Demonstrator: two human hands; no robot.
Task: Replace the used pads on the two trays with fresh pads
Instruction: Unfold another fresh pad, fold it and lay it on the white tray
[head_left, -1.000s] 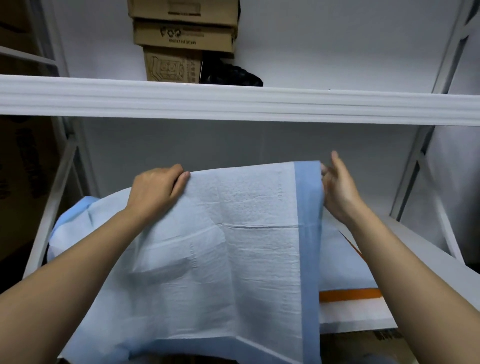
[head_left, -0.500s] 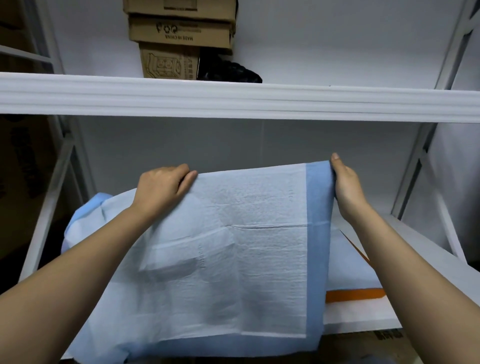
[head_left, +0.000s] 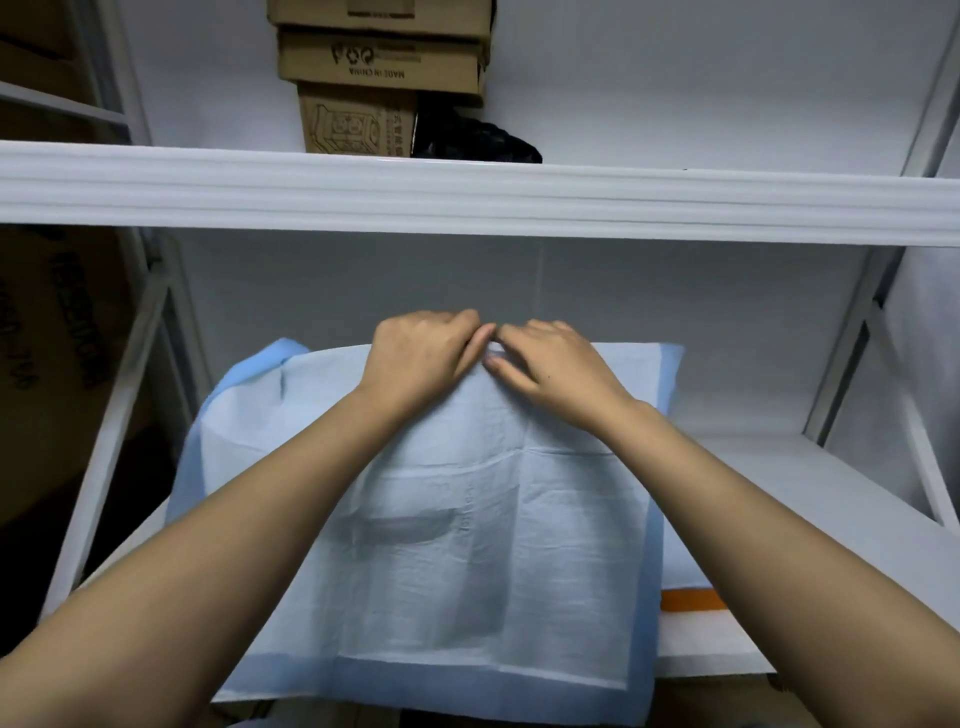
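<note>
Both hands moved to pad (head_left: 467, 545) far edge centre, fingers (head_left: 470, 340) pinching it; cardboard boxes (head_left: 382, 67) above.

A white metal shelf (head_left: 810, 499) carries a blue-edged pad (head_left: 467, 545), spread flat across it with its near border hanging over the front lip. To the pad's right an orange strip (head_left: 691, 600) shows on the shelf surface. The upper shelf (head_left: 467, 200) holds stacked cardboard boxes (head_left: 382, 67), with a black bag (head_left: 478, 140) just beside the lowest one.
</note>
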